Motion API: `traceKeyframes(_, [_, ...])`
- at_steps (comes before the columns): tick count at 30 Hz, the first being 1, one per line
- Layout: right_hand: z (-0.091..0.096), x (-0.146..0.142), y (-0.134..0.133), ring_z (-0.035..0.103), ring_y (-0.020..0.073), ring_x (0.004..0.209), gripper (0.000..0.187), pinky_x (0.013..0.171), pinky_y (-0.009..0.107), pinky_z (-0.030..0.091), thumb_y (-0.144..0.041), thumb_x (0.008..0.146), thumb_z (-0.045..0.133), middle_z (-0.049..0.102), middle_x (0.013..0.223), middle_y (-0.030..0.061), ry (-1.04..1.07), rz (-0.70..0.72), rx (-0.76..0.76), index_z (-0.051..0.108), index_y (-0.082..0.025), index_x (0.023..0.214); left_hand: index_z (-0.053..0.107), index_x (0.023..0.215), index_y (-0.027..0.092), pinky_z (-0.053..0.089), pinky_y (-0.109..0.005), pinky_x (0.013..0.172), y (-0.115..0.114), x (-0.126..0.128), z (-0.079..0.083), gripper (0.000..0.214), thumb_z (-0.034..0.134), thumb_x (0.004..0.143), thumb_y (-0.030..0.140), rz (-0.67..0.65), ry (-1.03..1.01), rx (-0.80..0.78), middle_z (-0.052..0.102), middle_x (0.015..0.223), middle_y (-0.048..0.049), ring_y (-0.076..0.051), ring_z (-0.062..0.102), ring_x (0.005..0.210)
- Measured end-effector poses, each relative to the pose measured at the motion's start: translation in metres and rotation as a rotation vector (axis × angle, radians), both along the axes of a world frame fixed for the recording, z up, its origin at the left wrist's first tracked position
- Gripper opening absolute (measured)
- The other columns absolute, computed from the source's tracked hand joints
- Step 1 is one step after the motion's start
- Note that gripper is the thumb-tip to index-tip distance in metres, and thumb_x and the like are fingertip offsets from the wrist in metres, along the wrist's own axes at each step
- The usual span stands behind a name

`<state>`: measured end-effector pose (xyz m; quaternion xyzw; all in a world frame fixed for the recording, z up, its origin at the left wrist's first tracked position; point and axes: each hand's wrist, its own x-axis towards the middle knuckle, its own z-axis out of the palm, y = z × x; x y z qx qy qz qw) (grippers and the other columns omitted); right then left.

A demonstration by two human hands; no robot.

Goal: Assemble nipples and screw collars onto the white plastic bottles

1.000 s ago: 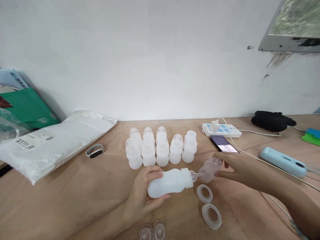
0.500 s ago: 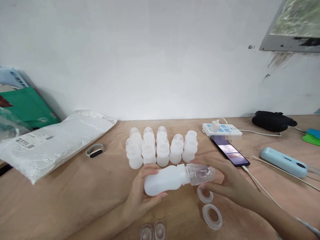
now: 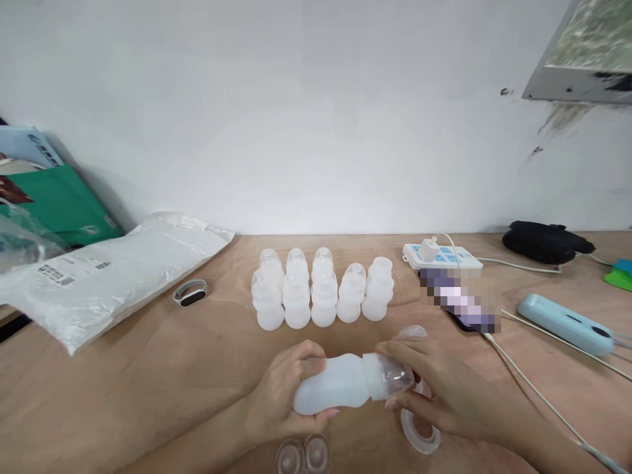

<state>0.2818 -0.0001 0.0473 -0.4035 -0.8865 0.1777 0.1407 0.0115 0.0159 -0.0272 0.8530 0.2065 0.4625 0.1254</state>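
Note:
A frosted white baby bottle (image 3: 336, 383) lies sideways above the table. My left hand (image 3: 284, 388) is wrapped round its base end. A clear dome cap (image 3: 395, 376) sits over its neck, and my right hand (image 3: 437, 382) grips that cap with thumb and fingers. Below the right hand lies a translucent collar ring (image 3: 428, 447); another is mostly hidden behind the fingers. Two clear round silicone pieces, probably teats (image 3: 316, 453), rest near the front edge of view. Behind stand several capped bottles (image 3: 297, 306) and one uncapped bottle (image 3: 378, 293) at the right end.
A white plastic parcel (image 3: 128, 270) and a fitness band (image 3: 192, 295) are on the left. To the right lie a power strip (image 3: 464, 260), a phone (image 3: 459, 303) with its cable, a pale blue device (image 3: 565, 322) and a black pouch (image 3: 546, 242). The wall closes off the back.
Both hands and the bottle have come lower and nearer to me. The clear cap sits further down over the neck than before. The view has shifted slightly.

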Motion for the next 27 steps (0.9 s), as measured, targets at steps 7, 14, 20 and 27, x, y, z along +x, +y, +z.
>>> traceKeyframes(7, [-0.006,0.000,0.002,0.066,0.0231,0.076,0.013,0.066,0.033,0.050,-0.021,0.084,0.070,0.074,0.093,0.0082,0.006,0.036,-0.030,0.065,-0.019,0.096,0.041,0.136,0.031,0.056,-0.034,0.061,0.001,-0.004,-0.003,0.061,0.073,0.085,0.031,-0.043,0.020,0.013,0.064,0.094,-0.0069,-0.024,0.065,0.074])
traceKeyframes(14, [-0.003,0.003,0.005,0.065,0.0211,0.070,0.021,0.063,0.032,0.051,-0.034,0.088,0.069,0.074,0.090,0.0055,0.116,-0.019,-0.100,0.068,-0.021,0.104,0.042,0.133,0.031,0.057,-0.037,0.067,0.003,0.001,-0.010,0.051,0.069,0.090,0.039,-0.065,-0.048,-0.131,0.060,0.101,-0.0072,-0.026,0.065,0.083])
traceKeyframes(20, [-0.011,0.019,0.006,0.069,0.0234,0.078,0.039,0.072,0.035,0.057,-0.049,0.084,0.075,0.076,0.096,0.0045,0.516,-0.071,0.000,0.070,-0.029,0.117,0.031,0.143,0.029,0.056,-0.041,0.084,0.006,0.004,-0.006,0.071,0.070,0.089,0.054,-0.224,0.033,-0.170,0.060,0.121,-0.0129,-0.031,0.064,0.109])
traceKeyframes(27, [0.013,0.038,0.045,0.053,0.0157,0.055,0.029,0.051,0.028,0.044,-0.052,0.088,0.065,0.059,0.066,0.0000,1.112,-0.388,0.374,0.068,-0.023,0.089,0.034,0.138,0.025,0.055,-0.042,0.085,0.005,0.003,0.000,0.054,0.050,0.099,0.057,-0.174,0.053,-0.104,0.060,0.116,-0.0137,-0.029,0.063,0.104])
